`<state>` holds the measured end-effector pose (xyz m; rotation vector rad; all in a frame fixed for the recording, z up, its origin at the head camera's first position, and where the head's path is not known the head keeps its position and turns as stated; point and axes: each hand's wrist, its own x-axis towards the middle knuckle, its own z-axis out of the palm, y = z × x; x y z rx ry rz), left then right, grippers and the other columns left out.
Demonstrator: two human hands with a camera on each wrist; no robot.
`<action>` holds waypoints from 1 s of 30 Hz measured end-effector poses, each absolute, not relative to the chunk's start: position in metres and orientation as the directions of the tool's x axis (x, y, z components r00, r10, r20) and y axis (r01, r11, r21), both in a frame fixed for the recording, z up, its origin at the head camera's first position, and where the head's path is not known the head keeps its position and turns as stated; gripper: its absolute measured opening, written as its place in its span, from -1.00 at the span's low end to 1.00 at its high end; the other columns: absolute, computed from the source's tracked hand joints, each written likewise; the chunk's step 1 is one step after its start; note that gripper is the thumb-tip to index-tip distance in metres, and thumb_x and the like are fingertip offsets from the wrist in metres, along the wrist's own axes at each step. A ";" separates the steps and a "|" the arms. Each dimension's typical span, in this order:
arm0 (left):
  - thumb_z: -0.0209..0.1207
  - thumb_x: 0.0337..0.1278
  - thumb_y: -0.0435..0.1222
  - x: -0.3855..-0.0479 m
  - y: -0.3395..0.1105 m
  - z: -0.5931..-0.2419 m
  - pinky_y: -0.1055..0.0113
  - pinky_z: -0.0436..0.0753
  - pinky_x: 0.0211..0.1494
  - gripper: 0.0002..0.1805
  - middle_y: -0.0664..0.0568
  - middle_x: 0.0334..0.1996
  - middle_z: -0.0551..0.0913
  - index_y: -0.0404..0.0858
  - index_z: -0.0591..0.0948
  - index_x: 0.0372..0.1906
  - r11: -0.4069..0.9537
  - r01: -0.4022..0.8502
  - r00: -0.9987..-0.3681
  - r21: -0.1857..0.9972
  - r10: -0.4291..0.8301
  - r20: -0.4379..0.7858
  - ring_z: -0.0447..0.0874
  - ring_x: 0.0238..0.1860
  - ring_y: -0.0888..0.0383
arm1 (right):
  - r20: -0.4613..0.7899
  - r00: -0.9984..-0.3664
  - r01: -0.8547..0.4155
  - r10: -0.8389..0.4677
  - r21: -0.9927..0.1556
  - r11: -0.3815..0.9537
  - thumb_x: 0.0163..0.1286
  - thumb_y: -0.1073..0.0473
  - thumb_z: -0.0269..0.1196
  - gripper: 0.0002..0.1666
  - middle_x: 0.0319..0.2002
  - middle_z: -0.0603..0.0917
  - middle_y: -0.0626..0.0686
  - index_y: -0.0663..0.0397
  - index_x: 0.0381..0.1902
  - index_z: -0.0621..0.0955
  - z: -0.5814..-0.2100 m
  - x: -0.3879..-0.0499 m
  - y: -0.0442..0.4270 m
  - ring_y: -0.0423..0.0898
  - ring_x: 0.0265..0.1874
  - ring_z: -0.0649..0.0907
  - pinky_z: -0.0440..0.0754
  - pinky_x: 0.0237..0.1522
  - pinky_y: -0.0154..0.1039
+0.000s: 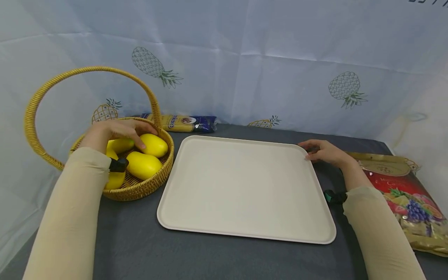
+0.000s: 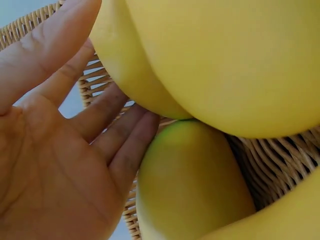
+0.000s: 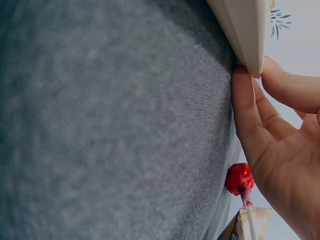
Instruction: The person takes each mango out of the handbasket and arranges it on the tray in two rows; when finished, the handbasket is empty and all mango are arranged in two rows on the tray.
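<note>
Your sleeves (image 1: 66,217) extend over a grey worktop (image 1: 210,256) backed by pineapple-print cloth (image 1: 252,85). Your left hand (image 1: 119,129) spreads against yellow fruit (image 1: 155,146) in the basket (image 1: 145,190); your right hand (image 1: 325,152) pinches the tray (image 1: 245,190).

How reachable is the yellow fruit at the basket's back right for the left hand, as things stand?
Likely yes: the left hand is inside the basket, right at that yellow fruit. The handle arches well above, and nothing visible stands in between.
</note>
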<state>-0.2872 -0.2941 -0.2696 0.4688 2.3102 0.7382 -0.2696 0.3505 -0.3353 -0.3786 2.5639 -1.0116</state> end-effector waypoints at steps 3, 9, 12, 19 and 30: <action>0.27 0.22 -0.23 -0.287 -0.293 -0.269 -0.29 0.23 0.49 -0.22 -0.34 0.46 0.18 -0.33 0.20 0.46 0.786 0.122 -0.723 0.607 0.489 -0.488 0.23 0.42 -0.28 | -0.230 -0.900 -0.111 -0.370 -0.699 0.706 0.39 0.20 0.25 -0.30 0.28 0.43 0.35 0.23 0.43 0.32 -0.336 -0.270 0.351 -0.13 0.00 0.60 0.72 0.08 -0.09; 0.31 0.17 -0.18 -0.288 -0.291 -0.268 -0.25 0.28 0.47 -0.17 -0.34 0.46 0.15 -0.35 0.19 0.45 0.794 0.122 -0.718 0.596 0.485 -0.499 0.19 0.42 -0.31 | -0.240 -0.897 -0.102 -0.371 -0.704 0.703 0.39 0.19 0.26 -0.29 0.28 0.44 0.34 0.22 0.43 0.31 -0.337 -0.271 0.352 -0.18 -0.02 0.61 0.72 0.08 -0.08; 0.33 0.14 -0.18 -0.289 -0.292 -0.269 -0.21 0.34 0.43 -0.16 -0.35 0.43 0.17 -0.39 0.19 0.42 0.791 0.157 -0.712 0.591 0.505 -0.487 0.21 0.39 -0.31 | -0.241 -0.896 -0.101 -0.372 -0.707 0.700 0.38 0.19 0.26 -0.28 0.28 0.44 0.34 0.22 0.43 0.32 -0.337 -0.271 0.352 -0.18 -0.02 0.61 0.72 0.07 -0.08; 0.35 0.10 -0.28 -0.289 -0.292 -0.270 -0.23 0.36 0.41 -0.19 -0.37 0.40 0.21 -0.43 0.23 0.40 0.792 0.192 -0.718 0.579 0.515 -0.467 0.27 0.36 -0.31 | -0.244 -0.895 -0.101 -0.374 -0.706 0.701 0.39 0.21 0.25 -0.30 0.29 0.43 0.34 0.22 0.43 0.31 -0.335 -0.271 0.350 -0.03 0.06 0.60 0.69 0.14 0.04; 0.31 0.13 -0.29 -0.285 -0.292 -0.269 -0.39 0.20 0.46 -0.11 -0.55 0.43 0.07 -0.55 0.13 0.45 0.879 0.140 -0.755 0.455 0.393 -0.526 0.05 0.42 -0.52 | -0.242 -0.894 -0.108 -0.377 -0.700 0.706 0.39 0.22 0.24 -0.31 0.27 0.44 0.34 0.22 0.43 0.32 -0.334 -0.270 0.349 0.16 0.13 0.57 0.64 0.18 0.15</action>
